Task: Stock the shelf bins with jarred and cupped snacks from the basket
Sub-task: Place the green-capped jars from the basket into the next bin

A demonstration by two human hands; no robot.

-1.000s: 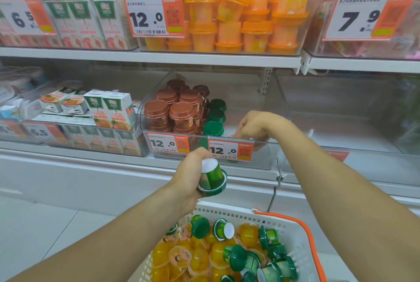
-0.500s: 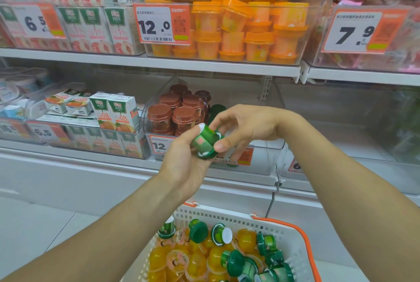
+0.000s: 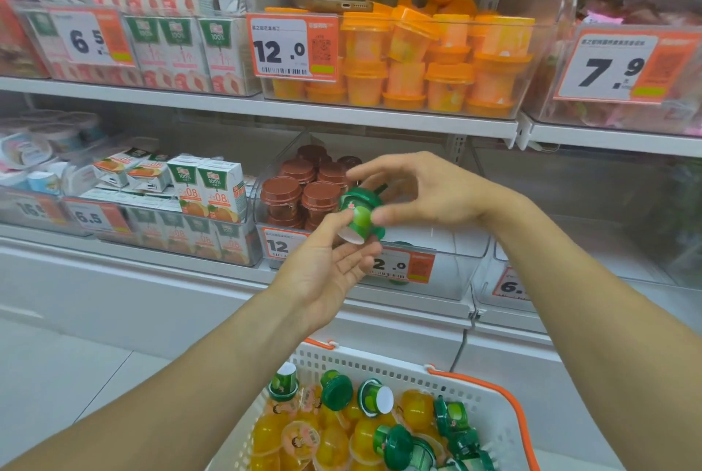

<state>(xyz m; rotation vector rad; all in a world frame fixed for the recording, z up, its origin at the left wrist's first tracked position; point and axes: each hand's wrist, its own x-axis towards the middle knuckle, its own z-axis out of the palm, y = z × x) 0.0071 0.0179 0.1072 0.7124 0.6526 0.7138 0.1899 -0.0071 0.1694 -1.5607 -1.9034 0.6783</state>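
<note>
A small green-lidded cup (image 3: 359, 214) with a white base hangs tilted in front of the lower shelf, between both hands. My right hand (image 3: 421, 191) pinches it from the right with thumb and fingers. My left hand (image 3: 326, 265) lies palm up under it, fingers relaxed, thumb touching the cup's side. Behind them stands a clear bin (image 3: 456, 280) with brown-lidded cups (image 3: 300, 189) on its left side. Below, the white basket (image 3: 380, 362) with orange handles holds several green-lidded cups (image 3: 336, 391) and orange jelly cups (image 3: 330, 448).
The upper shelf carries a clear bin of orange-lidded cups (image 3: 437, 64) with a phone (image 3: 334, 5) lying on top. Juice cartons (image 3: 212, 185) fill the bin to the left. A clear bin (image 3: 569, 204) stands to the right. Price tags hang on the bin fronts.
My left hand lifted the green cup from above the basket to shelf height. My right hand came back out of the bin and took hold of it, and the left fingers loosened.
</note>
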